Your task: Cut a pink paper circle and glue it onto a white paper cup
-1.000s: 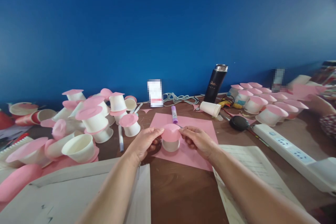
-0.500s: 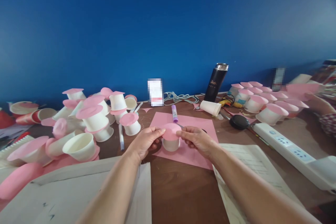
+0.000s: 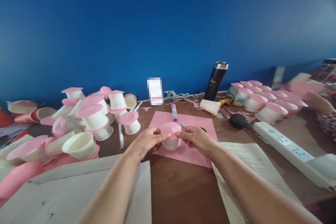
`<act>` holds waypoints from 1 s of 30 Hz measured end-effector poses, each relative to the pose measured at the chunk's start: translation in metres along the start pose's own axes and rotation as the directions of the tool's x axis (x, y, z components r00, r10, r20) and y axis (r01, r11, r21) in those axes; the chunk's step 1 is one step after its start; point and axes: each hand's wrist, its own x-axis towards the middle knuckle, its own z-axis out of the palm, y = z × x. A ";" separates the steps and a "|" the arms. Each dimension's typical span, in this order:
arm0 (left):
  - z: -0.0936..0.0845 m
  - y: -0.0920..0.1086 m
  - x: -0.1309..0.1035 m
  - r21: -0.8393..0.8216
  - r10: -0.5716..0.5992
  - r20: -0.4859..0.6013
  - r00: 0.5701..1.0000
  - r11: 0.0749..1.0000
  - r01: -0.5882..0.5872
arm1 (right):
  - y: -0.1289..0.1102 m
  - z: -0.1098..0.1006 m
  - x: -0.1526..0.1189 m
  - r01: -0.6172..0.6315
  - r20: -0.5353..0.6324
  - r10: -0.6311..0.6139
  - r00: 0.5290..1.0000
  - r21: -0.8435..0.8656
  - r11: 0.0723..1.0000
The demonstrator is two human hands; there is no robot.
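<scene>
On a pink paper sheet [image 3: 198, 155] stands an upside-down white paper cup [image 3: 172, 144] with a pink paper disc [image 3: 170, 126] over its base. My left hand [image 3: 149, 141] pinches the disc's left front edge, thumb on top and fingers curled beneath. From the other side, my right hand [image 3: 195, 137] grips the right front edge between thumb and fingers. Both thumb tips nearly meet at the front. A purple glue stick [image 3: 174, 112] lies just behind the disc. Part of a scissors-like tool is hidden behind my right hand.
Several cups with pink discs [image 3: 90, 112] crowd the left, and several more [image 3: 256, 101] stand at the right. A power strip [image 3: 291, 150], a black flask [image 3: 216, 80], a fallen paper cup [image 3: 210, 106] and a round black object [image 3: 238, 120] lie right of centre. Another person's sleeve [image 3: 327, 122] shows far right.
My left thumb has slid inward along the disc's front edge, closer to my right thumb. The cup stays in place on the pink sheet.
</scene>
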 end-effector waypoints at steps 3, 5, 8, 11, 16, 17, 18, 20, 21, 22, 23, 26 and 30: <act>0.000 0.000 -0.001 0.038 -0.007 -0.003 1.000 0.999 0.007 | 0.000 0.000 0.000 0.002 0.007 -0.002 1.000 -0.006 1.000; 0.000 0.000 -0.001 0.067 -0.013 0.001 1.000 0.998 0.013 | 0.000 0.000 0.000 0.005 0.011 -0.005 1.000 -0.005 1.000; 0.000 0.000 0.000 0.092 -0.010 0.006 1.000 0.996 0.010 | 0.001 -0.001 0.000 0.007 0.018 -0.007 1.000 -0.003 1.000; 0.000 0.001 0.000 0.093 -0.008 0.003 1.000 0.996 0.008 | 0.001 -0.001 0.000 0.012 0.032 -0.011 0.999 -0.003 1.000; 0.000 0.000 0.000 0.081 -0.005 0.012 1.000 0.997 0.004 | -0.001 -0.002 -0.001 0.010 0.055 -0.010 0.998 0.000 1.000; 0.000 0.000 0.000 0.080 -0.004 0.010 1.000 0.997 0.003 | -0.001 -0.002 -0.001 0.009 0.058 -0.009 0.998 0.000 1.000; 0.000 0.000 0.000 0.081 -0.005 0.007 1.000 0.997 0.004 | -0.002 -0.002 -0.001 0.009 0.061 -0.009 0.998 0.000 1.000; 0.001 0.001 0.000 0.081 -0.008 0.002 1.000 0.997 0.008 | -0.002 -0.002 -0.001 0.007 0.064 -0.007 0.998 -0.002 1.000; 0.001 0.001 0.000 0.081 -0.011 0.000 1.000 0.997 0.011 | -0.002 -0.002 -0.001 0.008 0.067 -0.008 0.998 -0.001 1.000; 0.001 0.001 0.000 0.080 -0.015 0.000 1.000 0.997 0.015 | -0.002 -0.002 -0.001 0.010 0.071 -0.010 0.997 0.002 1.000; 0.001 0.001 0.000 0.079 -0.020 0.000 1.000 0.997 0.020 | -0.002 -0.003 -0.001 0.013 0.075 -0.014 0.997 0.007 1.000; 0.000 0.002 0.000 0.064 -0.036 -0.001 0.999 0.997 0.036 | -0.001 -0.003 -0.001 0.020 0.083 -0.022 0.996 0.018 1.000; 0.000 0.002 0.000 0.040 -0.040 0.007 0.999 0.998 0.040 | 0.001 -0.003 0.000 0.022 0.089 -0.024 0.996 0.018 1.000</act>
